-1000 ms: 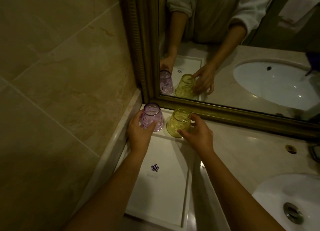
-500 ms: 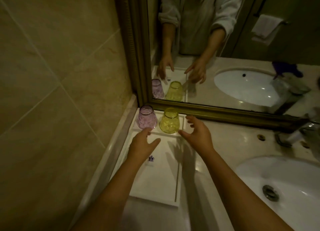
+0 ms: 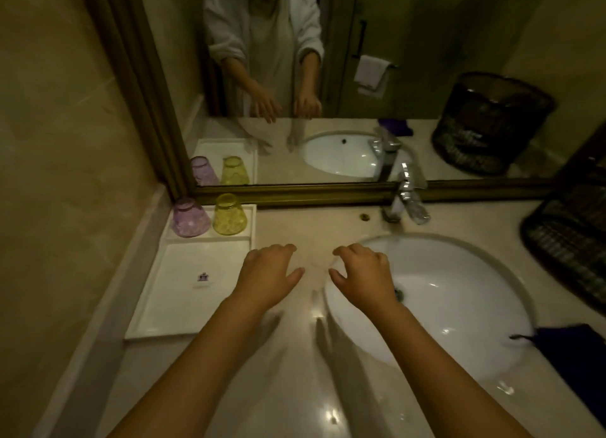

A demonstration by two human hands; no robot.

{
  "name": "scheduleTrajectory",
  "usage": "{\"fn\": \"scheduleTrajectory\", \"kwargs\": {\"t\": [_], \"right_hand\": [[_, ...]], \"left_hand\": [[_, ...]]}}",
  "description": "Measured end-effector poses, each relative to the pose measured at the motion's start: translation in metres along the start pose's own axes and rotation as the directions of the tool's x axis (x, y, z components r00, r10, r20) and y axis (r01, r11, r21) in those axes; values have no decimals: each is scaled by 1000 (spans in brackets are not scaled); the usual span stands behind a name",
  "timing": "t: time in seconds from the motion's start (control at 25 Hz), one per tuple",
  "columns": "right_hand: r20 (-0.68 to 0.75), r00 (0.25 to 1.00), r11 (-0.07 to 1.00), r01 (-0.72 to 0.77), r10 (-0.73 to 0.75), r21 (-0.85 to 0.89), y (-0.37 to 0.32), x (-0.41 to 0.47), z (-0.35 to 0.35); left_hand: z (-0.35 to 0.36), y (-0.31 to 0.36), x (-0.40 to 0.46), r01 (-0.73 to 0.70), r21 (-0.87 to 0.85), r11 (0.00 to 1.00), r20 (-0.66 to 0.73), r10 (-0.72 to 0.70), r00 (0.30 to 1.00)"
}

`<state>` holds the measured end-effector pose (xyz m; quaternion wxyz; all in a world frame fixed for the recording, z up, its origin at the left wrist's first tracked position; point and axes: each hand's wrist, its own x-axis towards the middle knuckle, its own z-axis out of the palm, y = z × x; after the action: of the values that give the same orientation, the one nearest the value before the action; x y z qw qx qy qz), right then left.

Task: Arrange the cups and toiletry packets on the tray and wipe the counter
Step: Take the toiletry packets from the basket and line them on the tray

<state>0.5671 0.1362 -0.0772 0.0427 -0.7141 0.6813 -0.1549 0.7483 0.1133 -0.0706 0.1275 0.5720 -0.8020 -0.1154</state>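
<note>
A white tray (image 3: pixel 183 306) lies on the counter (image 3: pixel 314 227) against the left wall. At its far end a purple cup (image 3: pixel 190 217) and a yellow cup (image 3: pixel 229 215) stand upside down, side by side. My left hand (image 3: pixel 267 275) hovers over the counter just right of the tray, fingers loosely spread and holding nothing. My right hand (image 3: pixel 364 273) hovers at the left rim of the sink, also empty with relaxed fingers. No toiletry packets are visible.
A white sink (image 3: pixel 459 293) fills the right of the counter, with a chrome faucet (image 3: pixel 405 198) behind it. A dark blue cloth (image 3: pixel 570 355) lies at the sink's right edge. A dark wire basket (image 3: pixel 570 240) stands at far right. A framed mirror (image 3: pixel 328 76) backs the counter.
Both hands let go of the cups and drew back to the right, off the tray, toward the sink. The cups stay upside down at the tray's far end. My view swung right.
</note>
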Motion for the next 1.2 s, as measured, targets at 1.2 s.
{"fn": "scheduleTrajectory", "kwargs": {"t": [1.2], "right_hand": [[-346, 923, 931, -264, 168, -251, 399, -223, -258]], "left_hand": [[100, 489, 26, -594, 95, 799, -135, 602, 787]]}}
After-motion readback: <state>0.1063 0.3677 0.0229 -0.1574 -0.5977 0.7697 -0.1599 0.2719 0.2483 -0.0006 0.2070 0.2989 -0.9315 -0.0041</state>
